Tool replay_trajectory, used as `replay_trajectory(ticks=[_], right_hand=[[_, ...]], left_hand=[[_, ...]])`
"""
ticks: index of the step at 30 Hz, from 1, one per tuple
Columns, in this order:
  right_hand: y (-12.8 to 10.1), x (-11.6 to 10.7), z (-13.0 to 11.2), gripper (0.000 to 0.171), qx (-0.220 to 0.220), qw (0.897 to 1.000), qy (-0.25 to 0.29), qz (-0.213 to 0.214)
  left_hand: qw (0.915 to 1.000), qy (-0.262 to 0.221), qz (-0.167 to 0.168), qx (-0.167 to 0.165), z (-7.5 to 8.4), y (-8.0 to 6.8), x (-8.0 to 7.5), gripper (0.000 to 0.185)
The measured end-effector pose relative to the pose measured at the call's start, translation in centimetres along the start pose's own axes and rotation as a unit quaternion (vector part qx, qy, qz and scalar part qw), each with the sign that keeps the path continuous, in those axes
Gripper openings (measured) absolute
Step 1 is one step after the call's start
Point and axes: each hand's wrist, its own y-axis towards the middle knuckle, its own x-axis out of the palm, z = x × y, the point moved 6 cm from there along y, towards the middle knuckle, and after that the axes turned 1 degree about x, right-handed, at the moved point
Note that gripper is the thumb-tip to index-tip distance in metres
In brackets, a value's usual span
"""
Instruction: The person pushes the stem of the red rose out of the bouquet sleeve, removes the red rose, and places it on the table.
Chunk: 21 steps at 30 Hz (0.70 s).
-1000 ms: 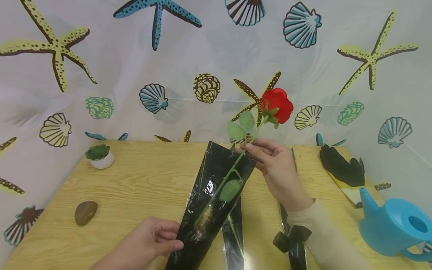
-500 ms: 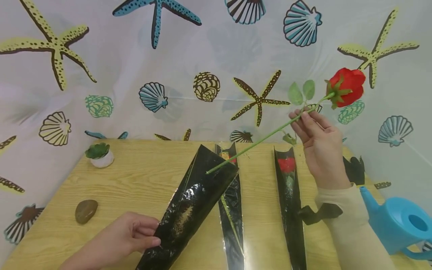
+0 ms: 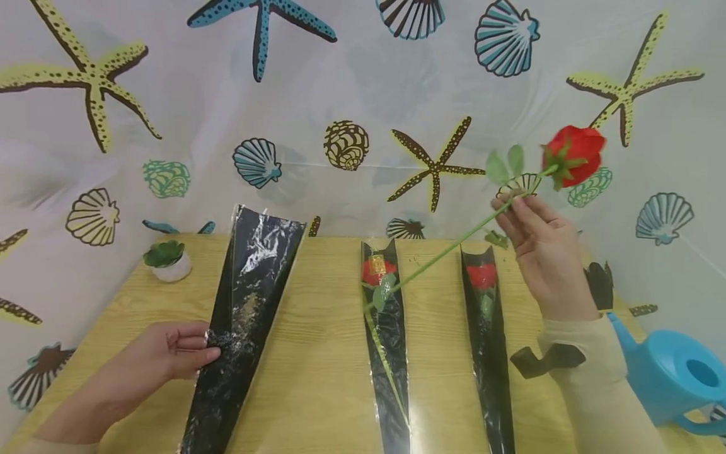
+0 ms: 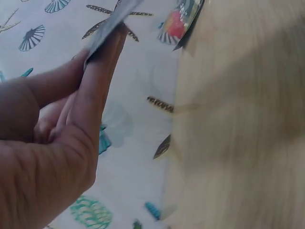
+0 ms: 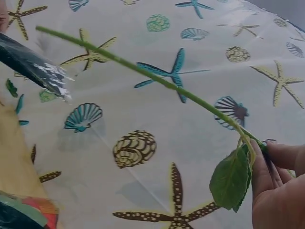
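My left hand point(image 3: 155, 353) pinches the edge of a black flower sleeve point(image 3: 241, 309) with a clear, shiny front, held upright at the left in the head view. In the left wrist view this sleeve point(image 4: 107, 33) shows edge-on between thumb and fingers. Higher up on the right, my right hand point(image 3: 541, 252) pinches the green stem of a red rose point(image 3: 573, 157) just below its upper leaves. Its bare stem slants down to the left, outside the held sleeve, and overlaps a filled sleeve point(image 3: 388, 353) in the head view. Another filled sleeve point(image 3: 492, 359) lies to the right, a red rose inside.
A blue watering can point(image 3: 663, 378) stands at the right edge. Behind my right arm a dark glove point(image 3: 600, 287) is partly hidden. A small potted succulent point(image 3: 170, 261) sits at the back left of the wooden table point(image 3: 323, 391). A patterned curtain point(image 3: 317, 82) hangs behind.
The rose has come out of the black sleeve, moving up and right with my right hand. My left hand has carried the sleeve left and turned it more upright; it now covers the stone.
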Motion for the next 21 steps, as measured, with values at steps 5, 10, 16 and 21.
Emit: replay_trajectory(ticks=[5,10,16,21], right_hand=[[-0.9,1.6,5.7,0.028,0.078,0.992,-0.082,-0.046],[-3.1,2.7,13.5,0.030,0.185,0.967,-0.153,-0.080],[-5.8,3.6,21.2,0.032,0.301,0.920,-0.203,-0.147],[-5.8,4.3,23.9,0.038,0.328,0.910,-0.197,-0.157]], left_hand=[[0.9938,-0.111,-0.003,-0.002,0.1,1.8,0.5,0.079],[0.9885,-0.151,-0.010,0.003,0.0,3.4,1.0,0.077],[0.9863,-0.162,-0.029,-0.008,-1.0,4.9,1.9,0.080],[0.9853,-0.169,-0.023,-0.002,-1.9,5.7,2.1,0.082]])
